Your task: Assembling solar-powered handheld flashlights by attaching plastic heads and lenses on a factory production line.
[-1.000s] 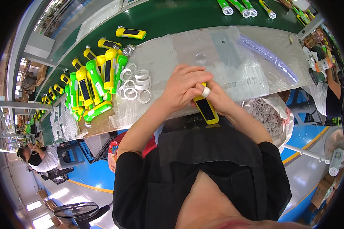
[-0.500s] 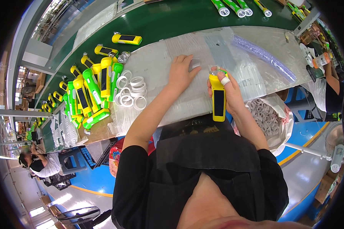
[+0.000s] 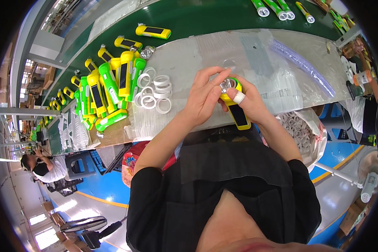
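Observation:
My right hand [image 3: 248, 100], with white tape round its thumb, grips a yellow flashlight [image 3: 239, 116] that has a dark panel on its side and a green edge at the head. The flashlight tilts, its clear, shiny front end up toward the left. My left hand [image 3: 205, 95] has its thumb and fingertips closed about that front end; whether they also pinch a loose lens is hidden. Just beyond the fingers, a clear round disc [image 3: 229, 64] lies on the plastic-covered work surface [image 3: 185, 54]. White rings [image 3: 162, 92] lie in a loose group left of my left hand.
Yellow and green flashlights [image 3: 109, 84] are heaped at the left. More flashlights [image 3: 283, 12] lie on the green table [image 3: 222, 17] at the far side. A bluish plastic roll [image 3: 302, 67] stretches across the right. A white bag of rings [image 3: 298, 130] hangs by my right forearm.
My left hand has moved from the clear disc on the surface to the flashlight's front end. The flashlight has tilted from upright to leaning left in my right hand. The view has shifted slightly.

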A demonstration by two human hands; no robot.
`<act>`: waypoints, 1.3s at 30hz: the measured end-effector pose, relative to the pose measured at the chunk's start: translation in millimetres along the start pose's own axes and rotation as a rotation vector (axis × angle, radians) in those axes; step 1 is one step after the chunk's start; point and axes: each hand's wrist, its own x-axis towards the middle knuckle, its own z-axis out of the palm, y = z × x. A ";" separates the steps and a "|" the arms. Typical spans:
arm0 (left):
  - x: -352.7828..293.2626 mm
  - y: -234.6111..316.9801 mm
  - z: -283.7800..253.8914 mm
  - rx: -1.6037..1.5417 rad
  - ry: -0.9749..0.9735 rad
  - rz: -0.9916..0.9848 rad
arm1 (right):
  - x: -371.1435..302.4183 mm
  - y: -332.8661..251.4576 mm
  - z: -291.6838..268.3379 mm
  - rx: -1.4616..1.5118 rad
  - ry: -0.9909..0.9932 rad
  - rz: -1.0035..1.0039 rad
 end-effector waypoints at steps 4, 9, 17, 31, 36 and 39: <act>-9.1 -4.5 -9.9 0.063 0.033 0.095 | 5.3 0.8 9.2 -0.043 -0.071 0.002; -21.7 -11.9 -3.8 -0.014 0.139 0.062 | 14.3 14.2 21.7 -0.048 -0.156 0.089; -17.3 -19.4 -43.8 0.322 0.289 0.081 | 47.0 15.0 24.8 0.015 -0.211 -0.172; 1.5 -44.6 -99.7 -0.052 0.186 -0.295 | 76.6 23.1 19.4 -0.102 -0.054 -0.310; 24.1 -7.3 -74.4 0.065 0.165 -0.081 | 75.8 25.8 19.4 -0.137 -0.062 -0.331; 25.0 -8.1 -73.4 0.172 0.106 -0.054 | 75.6 22.8 19.0 -0.149 -0.089 -0.317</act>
